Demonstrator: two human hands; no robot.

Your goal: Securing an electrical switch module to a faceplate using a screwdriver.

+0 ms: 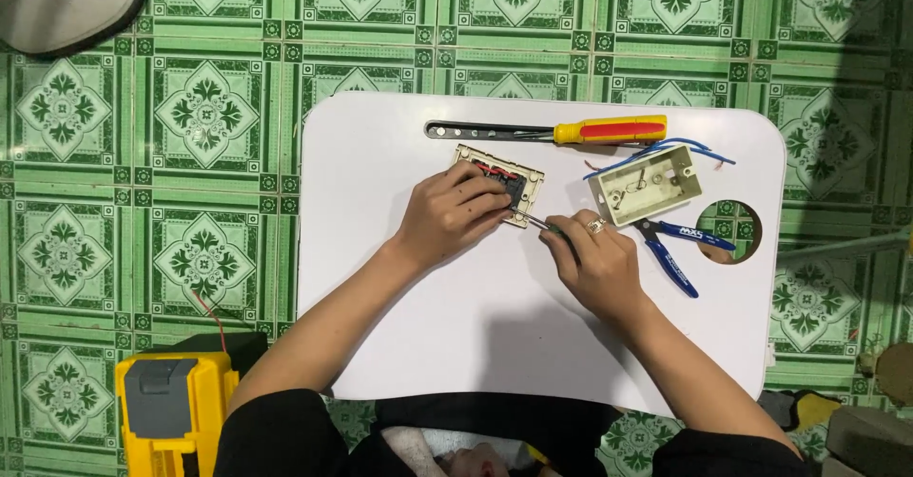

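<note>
A cream switch plate point(529, 180) lies face down on the white table point(495, 315), its black module and red wires showing. My left hand point(447, 215) presses on the plate and holds it still. My right hand point(594, 263), with a ring on one finger, grips a small green-handled screwdriver point(547, 227) whose tip meets the black module at the plate's near edge.
A yellow and red screwdriver point(613, 131) and a dark metal strip point(475, 132) lie at the table's far edge. A cream wall box point(647, 185) with blue wires and blue-handled pliers point(680, 249) sit to the right, by a round hole point(730, 230). A yellow meter point(176, 410) rests on the green tiled floor.
</note>
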